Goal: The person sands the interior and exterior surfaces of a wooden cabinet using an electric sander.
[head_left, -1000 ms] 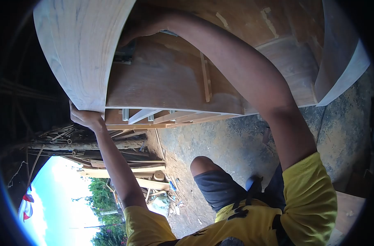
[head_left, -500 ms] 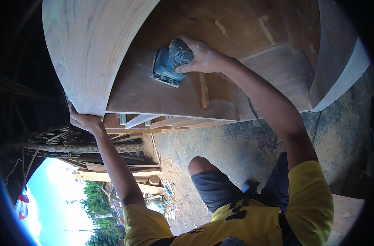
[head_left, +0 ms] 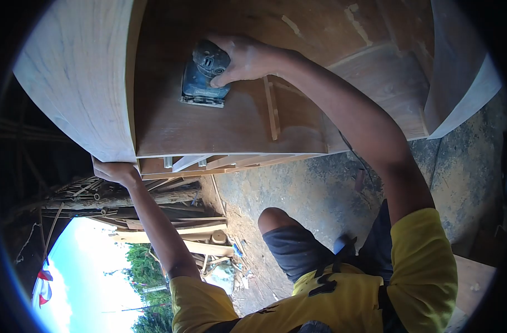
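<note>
My right hand [head_left: 245, 58] is wrapped round the dark, dusty top of a blue electric sander [head_left: 205, 83]. The sander's flat base rests against the brown inner face of a wooden cabinet [head_left: 181, 130]. At the left, my left hand [head_left: 116, 171] grips the lower corner of a pale, curved wooden side panel [head_left: 78, 72], its fingers partly hidden behind the edge. A short wooden strip [head_left: 272, 111] is fixed to the inner face, to the right of the sander.
A second curved panel [head_left: 459, 72] stands at the right. Below the inner face runs a slatted wooden frame [head_left: 231, 161]. A dark cable [head_left: 353, 151] hangs behind my right arm above the stained floor [head_left: 314, 188]. Planks and offcuts [head_left: 203, 238] lie at lower left.
My right hand has moved the sander left and slightly up along the inner face. My left hand stays at the panel's corner. The camera view has shifted a little.
</note>
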`<state>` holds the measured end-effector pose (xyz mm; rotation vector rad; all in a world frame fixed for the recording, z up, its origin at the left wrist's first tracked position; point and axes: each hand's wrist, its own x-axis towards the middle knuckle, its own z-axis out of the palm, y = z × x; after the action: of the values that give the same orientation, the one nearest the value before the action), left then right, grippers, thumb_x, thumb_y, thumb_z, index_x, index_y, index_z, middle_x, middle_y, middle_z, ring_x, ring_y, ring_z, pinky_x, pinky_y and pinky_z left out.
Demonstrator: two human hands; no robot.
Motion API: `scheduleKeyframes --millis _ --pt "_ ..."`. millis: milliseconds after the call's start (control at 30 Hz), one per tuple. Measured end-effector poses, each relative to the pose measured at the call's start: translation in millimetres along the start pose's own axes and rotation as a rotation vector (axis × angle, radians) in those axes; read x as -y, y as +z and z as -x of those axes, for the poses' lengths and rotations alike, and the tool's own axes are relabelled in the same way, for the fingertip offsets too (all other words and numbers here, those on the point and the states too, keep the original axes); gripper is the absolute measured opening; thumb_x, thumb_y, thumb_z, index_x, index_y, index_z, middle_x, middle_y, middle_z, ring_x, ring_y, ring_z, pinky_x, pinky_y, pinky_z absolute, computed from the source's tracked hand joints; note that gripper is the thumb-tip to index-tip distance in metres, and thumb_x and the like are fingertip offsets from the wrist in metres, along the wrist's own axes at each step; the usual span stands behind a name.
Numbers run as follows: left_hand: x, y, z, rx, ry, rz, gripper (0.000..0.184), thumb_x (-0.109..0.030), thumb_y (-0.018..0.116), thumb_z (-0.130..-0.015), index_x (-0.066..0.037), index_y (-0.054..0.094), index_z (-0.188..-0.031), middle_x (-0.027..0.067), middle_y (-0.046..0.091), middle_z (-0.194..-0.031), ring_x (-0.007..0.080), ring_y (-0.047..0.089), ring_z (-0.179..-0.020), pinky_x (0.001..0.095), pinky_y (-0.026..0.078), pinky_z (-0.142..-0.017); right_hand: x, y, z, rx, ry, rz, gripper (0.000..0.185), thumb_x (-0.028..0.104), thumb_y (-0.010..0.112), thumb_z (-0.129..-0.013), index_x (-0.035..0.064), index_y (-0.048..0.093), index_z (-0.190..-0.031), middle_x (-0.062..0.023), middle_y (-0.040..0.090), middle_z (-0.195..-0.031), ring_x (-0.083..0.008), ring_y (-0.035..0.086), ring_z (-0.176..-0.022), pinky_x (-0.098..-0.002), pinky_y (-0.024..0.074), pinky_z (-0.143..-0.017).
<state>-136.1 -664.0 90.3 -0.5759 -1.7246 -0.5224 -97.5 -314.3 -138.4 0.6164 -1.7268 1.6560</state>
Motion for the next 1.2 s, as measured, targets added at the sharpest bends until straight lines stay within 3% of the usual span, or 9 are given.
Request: scheduleKeyframes --millis 100,167,300,400,433,500,567,1100,1200 --pt "13.9 -10.8 -4.5 0.038 0.003 -0.043 0.051 -0.028 0.044 -0.105 0.015 0.057 -0.129 0.0226 0.062 -0.112 0.0366 0.067 -0.103 0.0429 0.064 -0.077 2.3 -3.0 4.0 -0.001 -0.001 -0.035 0.081 0.033 0.088 -0.074 0.002 0.053 -0.14 -0.0194 0.07 -0.123 -0.0314 0.067 -0.113 -0.0415 0.0527 -0.098" --pt "40.0 -15.2 -10.5 0.001 0.555 -0.485 0.044 -0.021 0.058 -0.101 0.014 0.056 -0.127 0.0246 0.06 -0.117 0.038 0.067 -0.101 0.0444 0.063 -0.077 14.8 -6.7 -20.1 0.034 0.022 0.038 0.085 0.035 0.088 -0.073 0.0031 0.051 -0.143 -0.0199 0.069 -0.124 -0.0311 0.068 -0.112 -0.0417 0.0528 -0.099" --pt "18.2 -12.4 -3.3 0.087 0.314 -0.282 0.043 -0.027 0.049 -0.104 0.013 0.052 -0.121 0.0254 0.058 -0.111 0.041 0.06 -0.106 0.0541 0.057 -0.087 54.3 -7.2 -67.2 -0.06 -0.034 0.283 0.084 0.04 0.085 -0.081 0.007 0.047 -0.149 -0.0183 0.065 -0.134 -0.0278 0.065 -0.12 -0.0417 0.0512 -0.105" --pt "5.6 -10.1 -3.4 0.052 0.571 -0.379 0.043 -0.027 0.05 -0.103 0.012 0.054 -0.12 0.0231 0.058 -0.109 0.04 0.062 -0.105 0.0507 0.06 -0.081 31.6 -4.4 -120.5 0.014 -0.325 -0.093 0.103 0.041 0.099 -0.064 0.0022 0.051 -0.146 -0.0194 0.057 -0.144 -0.0356 0.051 -0.135 -0.0471 0.041 -0.116" --pt "1.0 -4.1 -2.7 0.099 0.116 0.11 0.046 -0.025 0.044 -0.103 0.014 0.058 -0.121 0.0247 0.064 -0.108 0.0376 0.067 -0.1 0.0454 0.062 -0.077 28.5 3.7 -127.6 0.025 -0.339 -0.091 0.103 0.041 0.099 -0.064 0.0022 0.051 -0.146 -0.0194 0.057 -0.144 -0.0356 0.051 -0.135 -0.0471 0.041 -0.116" --pt "-4.2 -4.1 -8.0 0.112 0.142 0.114 0.049 -0.023 0.04 -0.102 0.017 0.062 -0.121 0.0262 0.07 -0.104 0.0352 0.071 -0.092 0.0427 0.063 -0.079 46.4 9.9 -130.5 0.133 -0.535 -0.613 0.094 0.044 0.097 -0.068 0.0025 0.056 -0.142 -0.0187 0.061 -0.141 -0.0329 0.055 -0.131 -0.0456 0.0452 -0.112" --pt "-31.5 -2.3 -2.3 0.131 0.002 0.216 0.053 -0.03 0.036 -0.097 0.011 0.069 -0.1 0.0199 0.072 -0.09 0.0261 0.068 -0.082 0.0399 0.054 -0.071 67.0 11.4 -116.3 -0.082 -0.414 -0.169 0.088 0.04 0.095 -0.069 0.004 0.059 -0.14 -0.0182 0.063 -0.138 -0.0321 0.057 -0.13 -0.0443 0.0463 -0.112" --pt "-63.8 -8.9 -0.4 0.1 0.108 0.179 0.052 -0.026 0.032 -0.099 0.006 0.073 -0.091 0.0149 0.072 -0.08 0.0223 0.065 -0.071 0.0348 0.049 -0.071 106.1 23.7 -29.9 0.118 -0.031 0.085 0.074 0.034 0.088 -0.079 0.0081 0.059 -0.142 -0.0169 0.061 -0.142 -0.0332 0.053 -0.134 -0.0423 0.0402 -0.116" --pt "-65.7 -9.8 1.4 0.131 0.083 0.15 0.052 -0.025 0.031 -0.099 0.007 0.072 -0.091 0.0147 0.072 -0.081 0.0222 0.065 -0.072 0.035 0.05 -0.072 111.6 27.7 -31.3 0.069 -0.148 0.069 0.075 0.034 0.089 -0.079 0.0063 0.058 -0.141 -0.0172 0.059 -0.144 -0.0335 0.053 -0.135 -0.0423 0.0408 -0.115"
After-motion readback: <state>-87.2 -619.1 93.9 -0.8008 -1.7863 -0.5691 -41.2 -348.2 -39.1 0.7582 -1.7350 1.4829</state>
